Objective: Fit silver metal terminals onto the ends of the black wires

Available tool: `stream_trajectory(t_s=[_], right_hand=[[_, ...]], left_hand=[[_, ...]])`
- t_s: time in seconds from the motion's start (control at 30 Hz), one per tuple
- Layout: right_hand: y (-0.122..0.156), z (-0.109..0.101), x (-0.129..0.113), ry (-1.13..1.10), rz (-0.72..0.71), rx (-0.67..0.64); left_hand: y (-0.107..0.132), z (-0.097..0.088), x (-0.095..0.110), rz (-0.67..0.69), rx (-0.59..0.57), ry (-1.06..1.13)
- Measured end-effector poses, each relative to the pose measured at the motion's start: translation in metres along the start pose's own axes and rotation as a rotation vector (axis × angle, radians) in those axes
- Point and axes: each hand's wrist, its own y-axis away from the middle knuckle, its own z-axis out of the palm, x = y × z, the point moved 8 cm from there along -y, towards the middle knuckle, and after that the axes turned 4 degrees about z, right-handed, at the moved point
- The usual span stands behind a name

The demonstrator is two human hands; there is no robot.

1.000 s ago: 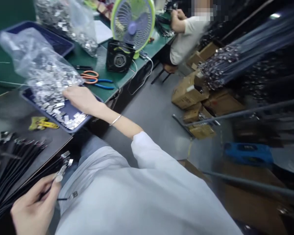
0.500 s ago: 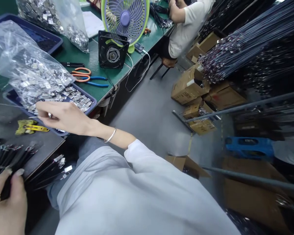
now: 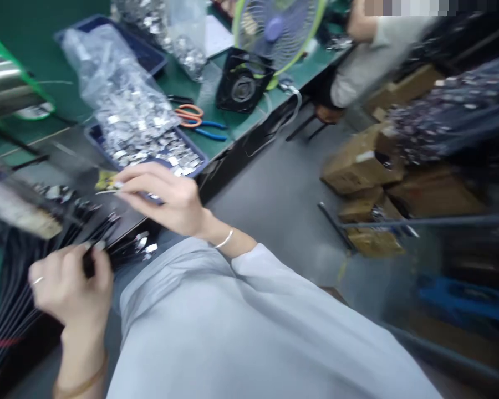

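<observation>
Stretching across the upper left of the view, a green desk (image 3: pixel 210 97) carries a blue tray (image 3: pixel 199 166) heaped with small shiny metal clips (image 3: pixel 149 152). A clear plastic bag (image 3: pixel 116 88) holding more of them slumps over the tray's far end. Orange-handled scissors (image 3: pixel 189 113) and blue-handled pliers (image 3: pixel 212 133) lie just beyond the tray. A black square fan (image 3: pixel 243 88) and a green-rimmed round fan (image 3: pixel 278 27) stand further back. To the right the desk drops to a grey floor (image 3: pixel 274 194), where cardboard boxes (image 3: pixel 361 166) are stacked. A co-worker's pale sleeve (image 3: pixel 370 66) shows at the far end of the desk. The whole view is blurred.

A bundle of black rods (image 3: pixel 16 310) lies at the near edge of the desk over a dark board (image 3: pixel 66 160). Their long axis runs from the lower left up to the right, and the metal-tipped ends (image 3: pixel 143 244) point towards the person's lap, jutting past the edge. The left hand (image 3: pixel 72 282) is closed round one black rod (image 3: pixel 89 263), which rises from the fist towards the desk. The right hand (image 3: pixel 166 194) hovers just in front of the tray, its thumb and forefinger pinched together on a thin pale piece (image 3: pixel 103 192) that points left; blur hides what it is. A yellow object (image 3: pixel 106 178) lies on the desk just beside those fingertips.
</observation>
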Motion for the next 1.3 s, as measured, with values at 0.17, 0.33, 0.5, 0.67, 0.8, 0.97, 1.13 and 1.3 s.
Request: stream_trajectory(t_s=[0.17,0.33,0.5,0.67,0.8,0.97,1.13,1.3], right_hand=[[0.014,-0.009,0.007,-0.133,0.192,0.047],[0.033,0.001,0.021,-0.236,0.349,0.064],[0.046,0.02,0.013,-0.127,0.348,-0.08],[0.056,0.042,0.022,-0.3,0.505,-0.214],[0.062,0.054,0.031,-0.427,0.61,-0.272],[0.064,0.062,0.034,-0.525,0.635,-0.293],[0.064,0.062,0.032,-0.482,0.605,-0.286],[0.057,0.054,0.022,-0.289,0.417,-0.333]], left_hand=[[0.017,0.018,0.011,0.122,0.005,-0.219],[0.015,0.016,0.016,0.101,-0.02,0.102],[0.016,0.017,0.011,-0.064,0.031,0.314],[0.022,0.024,-0.001,-0.296,0.082,0.523],[0.022,0.024,-0.003,-0.333,0.103,0.643],[0.018,0.03,-0.003,-0.353,-0.035,0.708],[0.017,0.031,-0.003,-0.346,-0.074,0.695],[0.015,0.032,-0.001,-0.31,-0.086,0.65]])
